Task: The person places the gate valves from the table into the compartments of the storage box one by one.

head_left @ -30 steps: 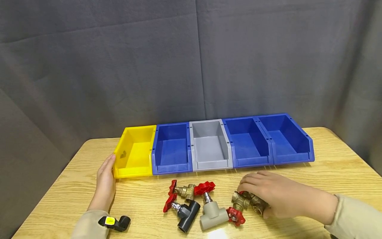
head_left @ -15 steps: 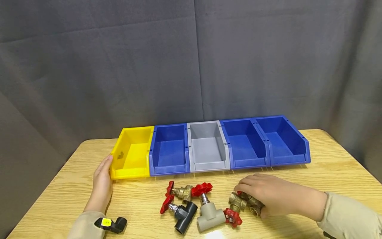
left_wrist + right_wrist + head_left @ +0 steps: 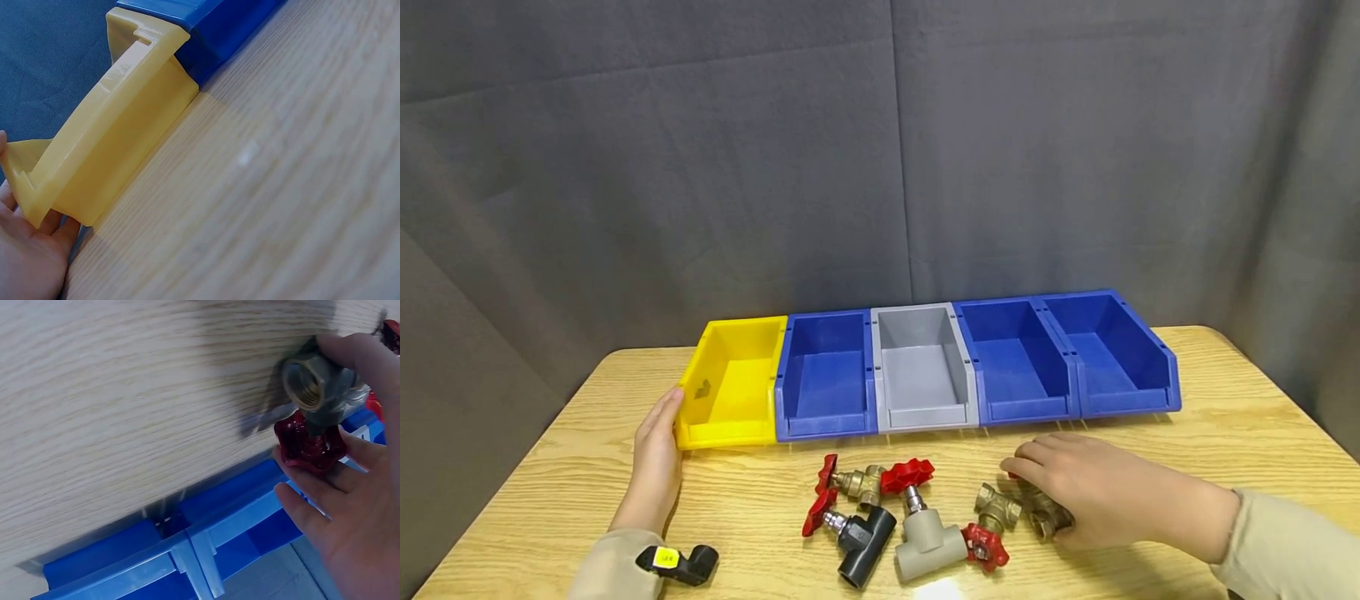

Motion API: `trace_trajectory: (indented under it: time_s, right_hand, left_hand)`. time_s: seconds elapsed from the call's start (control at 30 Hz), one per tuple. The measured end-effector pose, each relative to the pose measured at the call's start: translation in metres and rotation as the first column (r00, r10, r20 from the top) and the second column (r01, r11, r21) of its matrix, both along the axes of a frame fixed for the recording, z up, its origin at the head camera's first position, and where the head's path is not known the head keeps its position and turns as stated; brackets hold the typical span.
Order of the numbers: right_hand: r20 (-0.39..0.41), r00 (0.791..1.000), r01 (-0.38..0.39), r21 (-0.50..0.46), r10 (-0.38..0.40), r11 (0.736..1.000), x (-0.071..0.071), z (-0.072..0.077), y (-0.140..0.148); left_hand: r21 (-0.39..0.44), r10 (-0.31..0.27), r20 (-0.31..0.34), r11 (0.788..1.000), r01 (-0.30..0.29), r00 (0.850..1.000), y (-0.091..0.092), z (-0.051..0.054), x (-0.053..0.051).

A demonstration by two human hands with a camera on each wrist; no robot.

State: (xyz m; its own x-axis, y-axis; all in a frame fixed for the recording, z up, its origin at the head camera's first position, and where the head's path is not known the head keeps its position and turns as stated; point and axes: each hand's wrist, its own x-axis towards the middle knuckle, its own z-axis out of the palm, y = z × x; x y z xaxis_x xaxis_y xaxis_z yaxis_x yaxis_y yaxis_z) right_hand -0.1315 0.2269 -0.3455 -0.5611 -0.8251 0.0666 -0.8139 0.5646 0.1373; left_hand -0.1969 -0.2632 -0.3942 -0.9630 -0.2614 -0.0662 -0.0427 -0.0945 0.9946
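In the head view my left hand (image 3: 657, 454) lies against the outer left side of the yellow bin (image 3: 741, 367). In the left wrist view its fingers (image 3: 65, 232) touch that side below the rim. My right hand (image 3: 1090, 487) holds a brass valve (image 3: 1047, 512), mostly covered by the hand. The right wrist view shows the thumb on the valve's threaded body, with fingers beside its red handwheel (image 3: 310, 442). Just left of it lies another brass valve (image 3: 997, 504) with a red handwheel, and a grey plastic tee valve (image 3: 931, 542).
Right of the yellow bin, a blue bin (image 3: 827, 375), a grey bin (image 3: 922, 362) and two more blue bins (image 3: 1015, 358) stand joined in a row. A black tee valve (image 3: 867, 542) and a third brass valve (image 3: 859, 483) lie on the wooden table (image 3: 745, 508).
The right hand has shifted slightly right with its brass valve, which now stands a little apart from the neighbouring brass valve. The left hand stays at the yellow bin. The head view has shifted slightly.
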Motion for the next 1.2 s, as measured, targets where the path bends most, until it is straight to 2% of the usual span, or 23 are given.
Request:
trace_trajectory:
  time_s: [0.4,0.6,0.8,1.2]
  right_hand:
    - [-0.08,0.996,-0.043,-0.054,0.039,0.998,0.002,0.002,0.013]
    - [-0.092,0.996,-0.02,-0.041,0.016,0.999,0.004,0.008,0.023]
    - [-0.11,0.994,-0.015,-0.03,0.012,0.999,0.006,0.008,0.036]
    - [-0.195,0.981,-0.013,-0.039,0.005,0.999,0.002,0.012,0.06]
  left_hand:
    - [-0.017,0.013,0.0,1.0,-0.013,1.0,0.001,0.001,0.002]
    - [-0.04,0.025,0.015,0.999,-0.024,1.0,0.001,0.003,0.002]
    - [-0.021,0.017,0.005,1.0,-0.017,1.0,0.001,0.001,0.001]
    - [-0.005,0.028,-0.005,1.0,-0.028,1.0,0.001,0.0,0.0]
